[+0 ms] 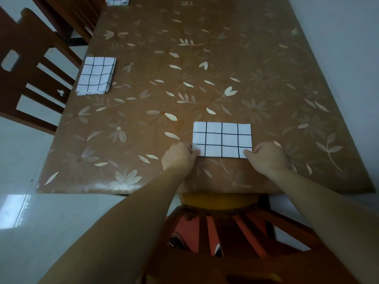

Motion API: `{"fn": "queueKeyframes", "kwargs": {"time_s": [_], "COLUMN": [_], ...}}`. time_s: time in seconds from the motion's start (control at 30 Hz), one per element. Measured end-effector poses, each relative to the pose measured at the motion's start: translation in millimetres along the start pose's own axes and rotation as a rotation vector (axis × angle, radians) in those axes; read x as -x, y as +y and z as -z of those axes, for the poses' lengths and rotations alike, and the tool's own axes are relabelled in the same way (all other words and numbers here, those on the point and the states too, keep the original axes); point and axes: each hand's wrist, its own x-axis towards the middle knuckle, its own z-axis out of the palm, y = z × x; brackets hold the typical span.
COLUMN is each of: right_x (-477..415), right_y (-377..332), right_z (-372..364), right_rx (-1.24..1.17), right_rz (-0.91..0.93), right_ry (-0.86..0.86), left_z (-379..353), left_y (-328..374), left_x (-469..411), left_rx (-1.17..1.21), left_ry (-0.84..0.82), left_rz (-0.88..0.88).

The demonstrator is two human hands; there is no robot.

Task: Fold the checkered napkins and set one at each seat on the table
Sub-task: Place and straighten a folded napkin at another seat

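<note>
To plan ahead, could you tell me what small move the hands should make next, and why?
Probably let go: both the left hand and right hand pinch the near corners of the folded napkin, which already lies flat before the near chair.

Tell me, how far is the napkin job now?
Done: the left napkin and far napkin lie folded along the left side of the table. In hand: the left hand and right hand pinch corners of the folded near napkin. Left: release it; other seats are out of view.
</note>
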Motion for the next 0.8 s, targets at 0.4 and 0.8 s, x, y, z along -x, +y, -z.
{"fn": "queueKeyframes", "kwargs": {"time_s": [0.4,0.8], "right_x": [23.8,27.5], "right_y": [5.6,25.4], "right_z": [6.4,1.6], "right_rx": [-0.051,0.013], "right_rz": [-0.056,-0.018], "right_ry": [-0.037,-0.007], "left_z": [12.0,-5.1], "left_y": [6.3,-2.0], "left_x": [34.0,38.7], "left_rx": [-0.135,-0.084], "left_ry": [-0.062,-0.115], "left_rz": [-0.004,-0.017]}}
